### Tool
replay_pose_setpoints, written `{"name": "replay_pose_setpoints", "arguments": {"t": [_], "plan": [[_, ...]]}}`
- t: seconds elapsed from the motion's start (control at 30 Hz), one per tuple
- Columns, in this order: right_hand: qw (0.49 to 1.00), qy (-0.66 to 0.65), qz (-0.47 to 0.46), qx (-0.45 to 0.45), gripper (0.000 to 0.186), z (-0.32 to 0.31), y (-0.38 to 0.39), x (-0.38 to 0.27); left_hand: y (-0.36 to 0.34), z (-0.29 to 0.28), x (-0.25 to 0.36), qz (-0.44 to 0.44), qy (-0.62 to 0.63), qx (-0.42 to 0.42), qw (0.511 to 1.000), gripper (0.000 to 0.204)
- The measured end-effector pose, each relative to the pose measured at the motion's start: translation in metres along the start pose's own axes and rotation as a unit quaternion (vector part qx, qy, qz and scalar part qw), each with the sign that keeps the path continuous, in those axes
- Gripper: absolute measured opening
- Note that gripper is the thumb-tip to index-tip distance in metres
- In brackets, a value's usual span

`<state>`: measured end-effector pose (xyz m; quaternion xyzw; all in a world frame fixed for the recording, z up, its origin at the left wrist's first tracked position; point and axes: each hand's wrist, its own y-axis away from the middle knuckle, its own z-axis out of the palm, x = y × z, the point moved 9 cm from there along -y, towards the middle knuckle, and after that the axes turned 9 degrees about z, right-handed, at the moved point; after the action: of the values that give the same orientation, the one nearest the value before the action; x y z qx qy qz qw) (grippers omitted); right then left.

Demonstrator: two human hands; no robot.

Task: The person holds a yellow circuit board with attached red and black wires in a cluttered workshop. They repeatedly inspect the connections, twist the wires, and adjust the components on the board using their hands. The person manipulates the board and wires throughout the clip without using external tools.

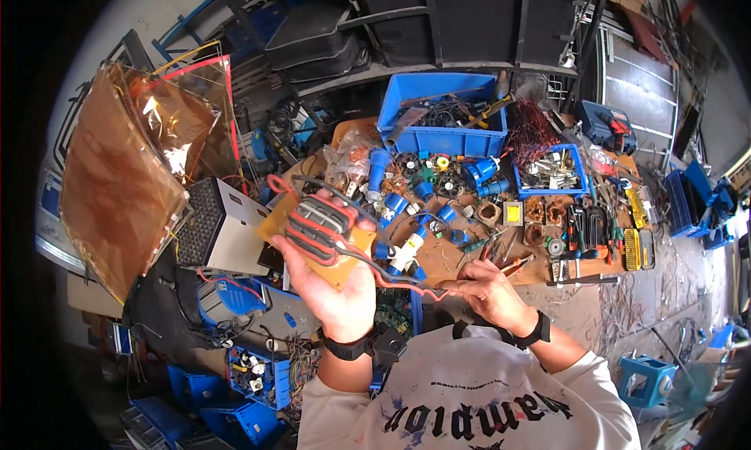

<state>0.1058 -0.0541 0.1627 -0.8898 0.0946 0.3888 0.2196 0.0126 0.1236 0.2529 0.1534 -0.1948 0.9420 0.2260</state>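
My left hand point(329, 294) grips a tan board point(352, 262) from below, with a coil of grey and red wound wire point(317, 228) on it. Looped lead wires point(278, 183) rise from the coil, and grey and red leads point(400, 282) run rightward to my right hand point(488, 292). My right hand's fingers are pinched on these leads near their far part. Behind both hands, blue plugs and sockets point(394, 205) lie among small loose parts.
A wooden workbench point(501, 268) bears a large blue crate point(442, 141), a smaller blue tray point(551, 190) of metal parts, hand tools point(587, 235) and tool cases. Amber film panels point(121, 192) and a white box point(231, 239) stand left. More blue bins point(246, 419) are below left.
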Motion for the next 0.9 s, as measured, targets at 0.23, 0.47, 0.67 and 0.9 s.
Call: {"name": "replay_pose_setpoints", "arguments": {"t": [0.23, 0.47, 0.67, 0.9], "plan": [[0.975, -0.157, 0.155, -0.028, 0.029, 0.004, -0.003, 0.025, 0.01, 0.009, -0.009, -0.015, -0.037, 0.003, 0.999, 0.062], [0.979, -0.151, 0.138, 0.023, 0.055, -0.031, -0.015, -0.002, 0.017, -0.004, -0.016, 0.001, -0.111, 0.021, 0.994, 0.063], [0.993, -0.106, 0.016, 0.056, 0.052, -0.049, -0.019, -0.038, 0.025, 0.006, -0.021, 0.039, -0.203, 0.007, 0.978, 0.063], [0.988, -0.041, -0.032, 0.144, 0.045, -0.051, -0.011, -0.061, 0.035, 0.011, -0.037, 0.018, -0.266, -0.063, 0.962, 0.081]]}}
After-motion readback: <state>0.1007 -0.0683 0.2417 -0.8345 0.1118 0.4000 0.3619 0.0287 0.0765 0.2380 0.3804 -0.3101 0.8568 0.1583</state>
